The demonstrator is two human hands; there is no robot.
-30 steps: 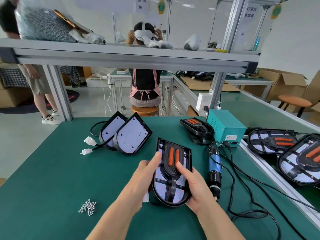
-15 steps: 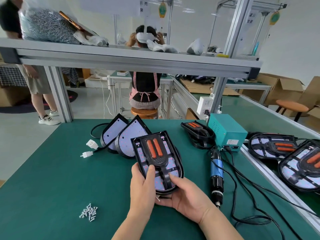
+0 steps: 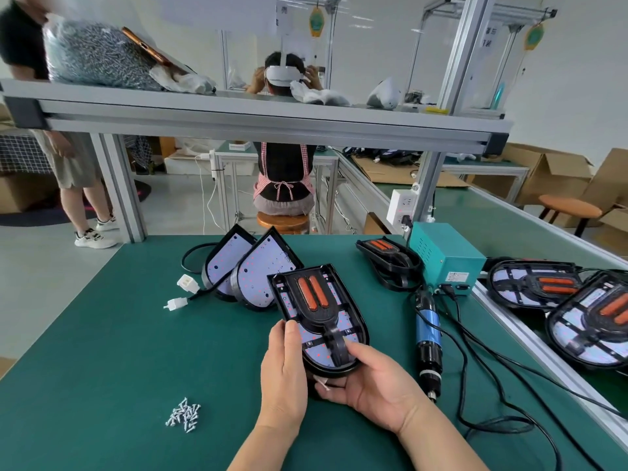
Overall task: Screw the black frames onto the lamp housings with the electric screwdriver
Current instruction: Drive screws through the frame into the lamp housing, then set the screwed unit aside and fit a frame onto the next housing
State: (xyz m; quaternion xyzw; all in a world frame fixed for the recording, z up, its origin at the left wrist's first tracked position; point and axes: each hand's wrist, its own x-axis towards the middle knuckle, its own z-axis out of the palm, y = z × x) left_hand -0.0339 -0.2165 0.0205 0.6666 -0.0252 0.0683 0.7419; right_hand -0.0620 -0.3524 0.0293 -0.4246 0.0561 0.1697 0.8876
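At the far left of the green tabletop point(image 3: 85, 334) we see a small heap of screws point(image 3: 183, 414), and beyond it two white plugs point(image 3: 188, 283) on black wires. Next come two bare lamp housings point(image 3: 268, 270), propped on edge and overlapping. Just beside them, near the middle, we hold a lamp housing point(image 3: 314, 353) with a black frame point(image 3: 319, 317) seated in it, its near end raised in our hands. Our left hand point(image 3: 283, 379) grips the left rim, thumb on top, the other fingers hidden beneath. Our right hand point(image 3: 377, 389) cups the rounded near end, thumb pressed on the frame's stem, fingers curled under. To the right a spare frame point(image 3: 387, 256) lies near a teal box point(image 3: 445, 256). The electric screwdriver point(image 3: 429, 338) lies untouched in front of the box, tip toward us. Farthest right sit two finished lamps point(image 3: 533, 287).
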